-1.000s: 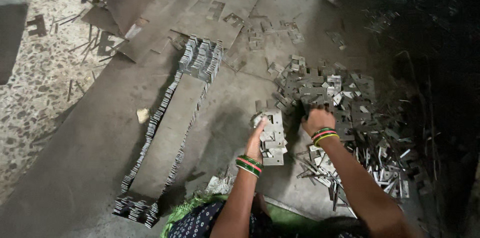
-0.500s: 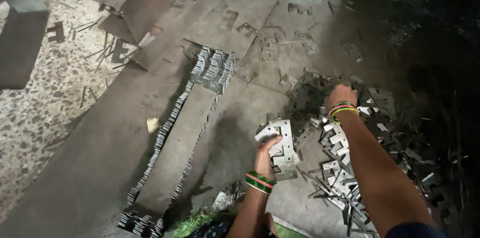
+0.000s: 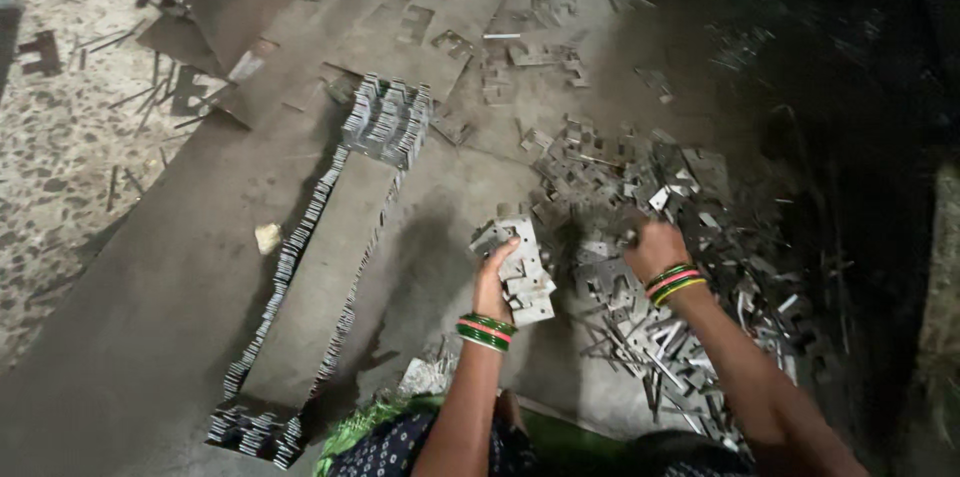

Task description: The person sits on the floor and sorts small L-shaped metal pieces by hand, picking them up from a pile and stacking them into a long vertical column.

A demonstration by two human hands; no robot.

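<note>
Far left: speckled terrazzo floor (image 3: pixel 60 177) with loose metal offcuts scattered on it. Next over, a big dull steel sheet (image 3: pixel 150 317) lies flat on the floor, a small pale scrap (image 3: pixel 268 237) sitting on it.

On that sheet we have two long rows of stamped metal plates (image 3: pixel 300 267) stood on edge, packed tight, running from near bottom left up toward centre. They end in a denser block of stacked plates (image 3: pixel 388 122) at the top. Between the rows lies a flat strip of steel. Punched-out sheets (image 3: pixel 440 7) lie behind, with rectangular cut-outs showing.

Centre: our left hand (image 3: pixel 497 282) is curled shut around a stack of notched metal plates (image 3: pixel 522 267), thumb over the near edge, fingers wrapped under. The stack is held just above the floor, a few plates fanned out of line. Green and red bangles (image 3: pixel 485 330) on that wrist.

Right of it: our right hand (image 3: pixel 652 249) is down in the loose pile of stamped plates (image 3: pixel 650 187), fingers closed; we cannot tell whether it actually has a piece, as the fingertips are buried in the pile. Bangles on this wrist too. The pile spreads wide, pieces lying any which way, touching and overlapping, with thin strips mixed in near the forearm.

Far right is dark; no detail readable. Bottom edge: green and patterned dark cloth (image 3: pixel 400 437).
</note>
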